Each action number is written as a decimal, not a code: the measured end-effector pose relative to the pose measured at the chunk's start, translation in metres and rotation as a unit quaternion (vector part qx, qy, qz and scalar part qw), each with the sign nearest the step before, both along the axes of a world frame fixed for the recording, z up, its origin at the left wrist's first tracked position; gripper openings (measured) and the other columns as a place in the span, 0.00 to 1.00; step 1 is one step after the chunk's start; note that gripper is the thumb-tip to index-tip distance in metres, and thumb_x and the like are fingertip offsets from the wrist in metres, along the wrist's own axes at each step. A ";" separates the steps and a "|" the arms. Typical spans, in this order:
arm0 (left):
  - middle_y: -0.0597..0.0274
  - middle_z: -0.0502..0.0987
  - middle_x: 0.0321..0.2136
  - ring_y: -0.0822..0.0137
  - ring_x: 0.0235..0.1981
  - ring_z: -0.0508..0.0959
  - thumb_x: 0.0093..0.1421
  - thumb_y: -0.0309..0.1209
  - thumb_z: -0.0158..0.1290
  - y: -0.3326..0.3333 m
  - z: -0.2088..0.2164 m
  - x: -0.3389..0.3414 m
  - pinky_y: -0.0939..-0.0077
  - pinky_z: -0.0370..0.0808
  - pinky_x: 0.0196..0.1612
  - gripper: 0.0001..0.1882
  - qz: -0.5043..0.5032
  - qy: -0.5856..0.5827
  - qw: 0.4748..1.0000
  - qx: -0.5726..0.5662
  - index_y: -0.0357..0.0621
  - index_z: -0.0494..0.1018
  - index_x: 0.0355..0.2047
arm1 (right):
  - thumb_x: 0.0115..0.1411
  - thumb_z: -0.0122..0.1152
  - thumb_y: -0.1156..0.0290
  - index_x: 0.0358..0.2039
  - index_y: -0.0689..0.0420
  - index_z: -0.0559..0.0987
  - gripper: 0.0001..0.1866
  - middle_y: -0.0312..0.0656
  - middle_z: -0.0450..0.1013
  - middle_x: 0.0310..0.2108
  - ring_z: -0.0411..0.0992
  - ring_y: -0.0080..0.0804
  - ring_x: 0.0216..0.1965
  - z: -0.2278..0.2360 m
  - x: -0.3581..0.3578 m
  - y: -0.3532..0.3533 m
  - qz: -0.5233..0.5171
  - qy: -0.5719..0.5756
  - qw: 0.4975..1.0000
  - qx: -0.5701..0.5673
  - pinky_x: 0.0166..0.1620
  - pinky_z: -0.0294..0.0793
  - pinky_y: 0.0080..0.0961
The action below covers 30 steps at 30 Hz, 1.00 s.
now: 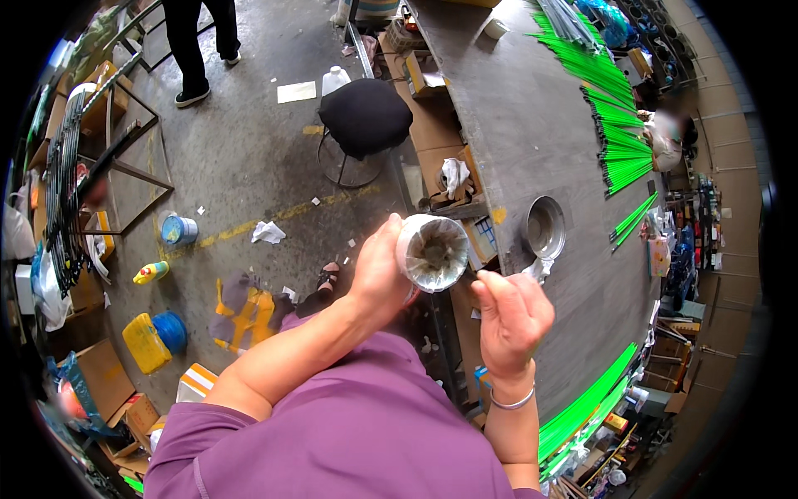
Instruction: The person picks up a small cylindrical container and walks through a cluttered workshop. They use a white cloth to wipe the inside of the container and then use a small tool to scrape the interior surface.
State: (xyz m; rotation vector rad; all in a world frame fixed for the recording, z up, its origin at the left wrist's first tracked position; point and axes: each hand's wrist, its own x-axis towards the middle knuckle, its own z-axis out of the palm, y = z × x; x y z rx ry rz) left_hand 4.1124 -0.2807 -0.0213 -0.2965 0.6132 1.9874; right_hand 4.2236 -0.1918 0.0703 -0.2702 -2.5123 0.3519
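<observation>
The left hand [378,274] grips a small round cup lined with clear plastic [432,252], tipped so its open mouth faces the camera and shows grey, dusty contents. The right hand [511,316] is loosely curled just beside the cup, not touching it, with a thin silver bangle [511,402] on its wrist. Both hands hover over the edge of a long grey bench [532,125], where a round shiny metal bowl [545,226] sits near bundles of bright green rods [619,125]. On the concrete floor [249,150] stands a black round stool [364,116].
</observation>
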 end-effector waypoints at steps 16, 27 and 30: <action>0.56 0.76 0.35 0.68 0.33 0.77 0.70 0.41 0.33 0.002 -0.001 -0.003 0.72 0.76 0.36 0.18 0.024 -0.004 1.000 -0.010 0.40 0.67 0.41 | 0.44 0.67 0.81 0.30 0.62 0.78 0.10 0.39 0.66 0.19 0.66 0.34 0.19 -0.001 -0.015 0.004 0.018 0.004 0.999 0.036 0.21 0.65 0.27; 0.54 0.76 0.37 0.65 0.36 0.77 0.71 0.39 0.32 0.001 0.005 -0.010 0.69 0.75 0.43 0.19 0.042 0.002 0.999 0.017 0.37 0.67 0.41 | 0.42 0.67 0.81 0.30 0.63 0.79 0.11 0.38 0.66 0.18 0.66 0.32 0.18 0.000 -0.018 0.003 0.038 -0.011 0.998 0.052 0.20 0.65 0.25; 0.55 0.76 0.36 0.66 0.35 0.77 0.71 0.39 0.32 -0.001 0.005 -0.007 0.69 0.75 0.42 0.18 0.041 -0.010 0.999 0.003 0.37 0.67 0.41 | 0.45 0.66 0.80 0.30 0.63 0.77 0.10 0.38 0.65 0.18 0.64 0.32 0.18 0.001 -0.017 0.002 0.035 0.002 0.997 0.074 0.21 0.64 0.26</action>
